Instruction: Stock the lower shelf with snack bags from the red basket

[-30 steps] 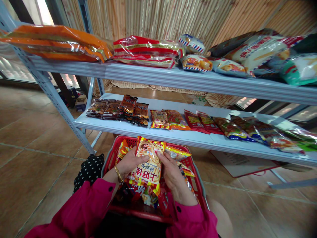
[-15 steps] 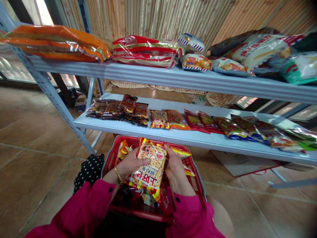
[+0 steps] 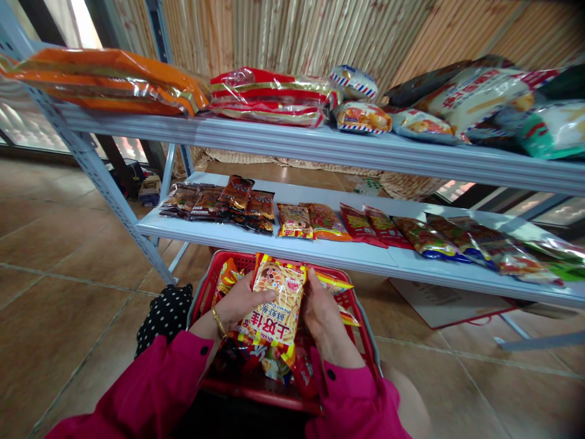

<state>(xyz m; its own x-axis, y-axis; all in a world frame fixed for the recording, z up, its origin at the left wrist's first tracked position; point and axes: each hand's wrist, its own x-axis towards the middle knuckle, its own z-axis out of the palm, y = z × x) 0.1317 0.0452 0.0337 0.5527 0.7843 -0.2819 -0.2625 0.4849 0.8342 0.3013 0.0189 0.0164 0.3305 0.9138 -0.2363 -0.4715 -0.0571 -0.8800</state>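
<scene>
Left hand (image 3: 238, 303) pinches prawn-cracker packet (image 3: 282, 317) at nine o'clock, right hand (image 3: 320, 314) grips three o'clock edge; glossy, so could slip from loose pinch into red basket (image 3: 260, 396) below.

Snack packets (image 3: 295, 221) lie across both metal shelves (image 3: 311, 191).

Held packet (image 3: 280, 302) yellow, cream and red; basket (image 3: 260, 395) red; sleeves (image 3: 141, 384) plain magenta, bracelet (image 3: 218, 322) gold; cloth (image 3: 162, 317) black with white dots; shelving (image 3: 274, 141) pale blue; floor tiles (image 3: 68, 329) brown, pale-lined.
</scene>
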